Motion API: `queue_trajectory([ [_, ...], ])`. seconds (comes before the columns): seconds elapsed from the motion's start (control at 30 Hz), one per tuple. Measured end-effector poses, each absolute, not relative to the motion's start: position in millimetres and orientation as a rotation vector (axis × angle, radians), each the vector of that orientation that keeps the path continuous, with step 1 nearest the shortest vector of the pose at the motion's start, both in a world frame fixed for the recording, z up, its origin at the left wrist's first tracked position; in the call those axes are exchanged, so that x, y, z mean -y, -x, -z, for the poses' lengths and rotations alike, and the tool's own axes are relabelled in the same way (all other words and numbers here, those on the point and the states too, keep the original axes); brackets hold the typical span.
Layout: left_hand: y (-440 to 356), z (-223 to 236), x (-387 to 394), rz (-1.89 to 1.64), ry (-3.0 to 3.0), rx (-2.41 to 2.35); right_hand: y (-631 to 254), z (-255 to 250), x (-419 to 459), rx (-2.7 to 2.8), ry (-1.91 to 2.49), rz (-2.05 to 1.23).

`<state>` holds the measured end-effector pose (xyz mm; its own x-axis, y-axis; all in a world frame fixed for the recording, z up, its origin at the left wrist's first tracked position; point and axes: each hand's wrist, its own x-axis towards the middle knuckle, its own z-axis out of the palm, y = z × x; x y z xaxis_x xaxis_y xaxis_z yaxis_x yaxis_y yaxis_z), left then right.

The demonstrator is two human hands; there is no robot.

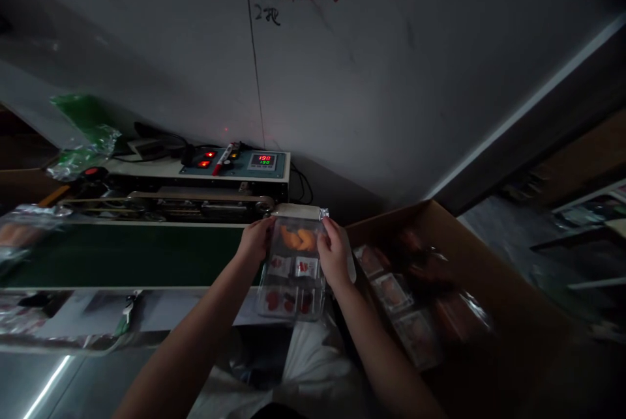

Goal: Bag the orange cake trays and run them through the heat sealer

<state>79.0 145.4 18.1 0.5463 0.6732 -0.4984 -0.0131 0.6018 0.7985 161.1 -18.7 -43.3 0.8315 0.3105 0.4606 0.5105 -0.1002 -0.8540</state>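
Holding clear tray between left hand and right hand, fingers of both grasping its upper sides, at right end of green belt | crowding close on the right: open carton of clear packs | sitting behind belt: control box (marker lying on top)

Clear compartmented pack held upright between your two hands, orange curved pieces in its top section, two white sachets with red print in the middle, dark red items in the bottom compartments, beside the green conveyor belt
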Motion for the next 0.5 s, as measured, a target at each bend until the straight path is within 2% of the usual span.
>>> queue_trajectory([
  [0.5,-49.6,-18.5,-180.4,-0.704,-0.867,-1.062,-136.4,60.1,-52.3,0.713,1.67,0.212],
])
